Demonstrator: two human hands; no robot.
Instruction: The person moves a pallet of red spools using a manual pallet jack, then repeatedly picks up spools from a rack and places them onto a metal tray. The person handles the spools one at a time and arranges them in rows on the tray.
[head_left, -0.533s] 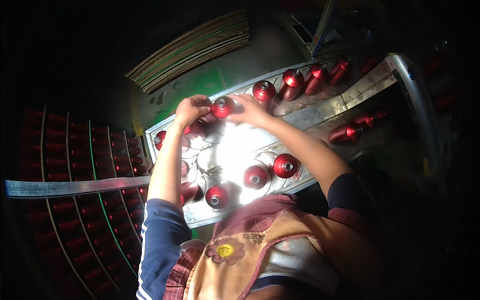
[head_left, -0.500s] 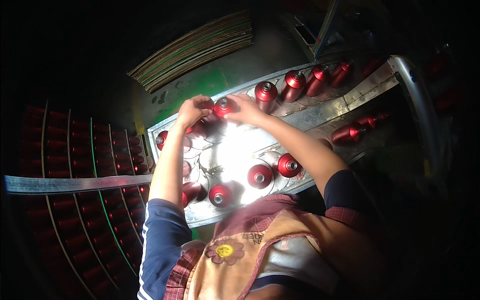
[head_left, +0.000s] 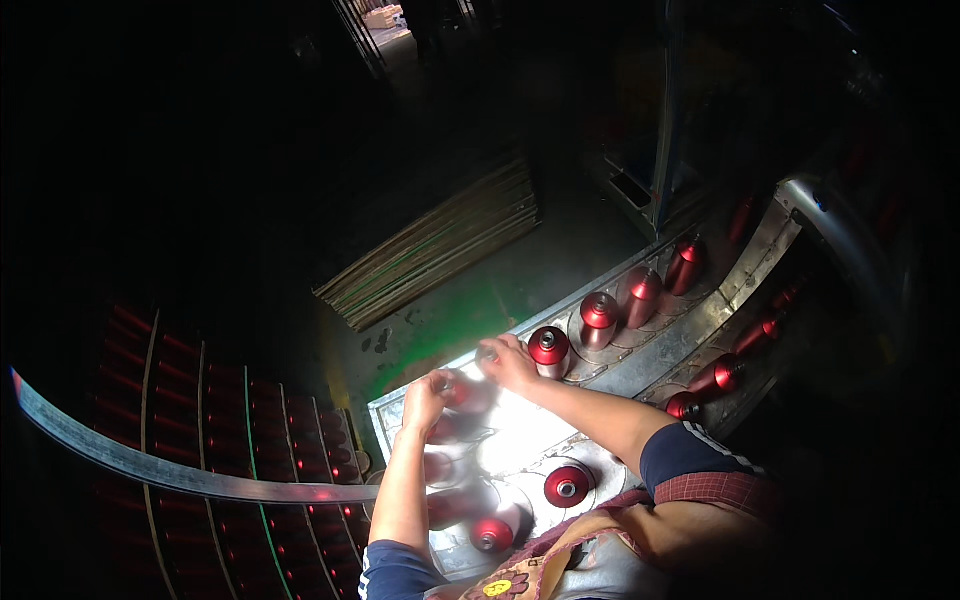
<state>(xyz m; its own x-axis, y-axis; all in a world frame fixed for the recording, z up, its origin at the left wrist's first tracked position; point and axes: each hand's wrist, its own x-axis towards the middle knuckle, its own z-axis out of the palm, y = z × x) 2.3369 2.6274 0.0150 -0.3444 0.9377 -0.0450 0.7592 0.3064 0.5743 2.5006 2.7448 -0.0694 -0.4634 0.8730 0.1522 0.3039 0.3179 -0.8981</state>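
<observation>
Checking L hand point(head_left: 427, 400): curled by bottle point(head_left: 458, 394), can't tell grip.
R hand point(head_left: 510, 366): blurred, ditto.
Red bottle: we'd go gently, upright.

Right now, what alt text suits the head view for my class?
A person's left hand and right hand are at blurred red bottles on a brightly lit metal track; more bottles stand along it, with rows of red cylinders at left.

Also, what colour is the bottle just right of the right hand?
The bottle is red with a silvery neck; the head view shows it best.
</observation>
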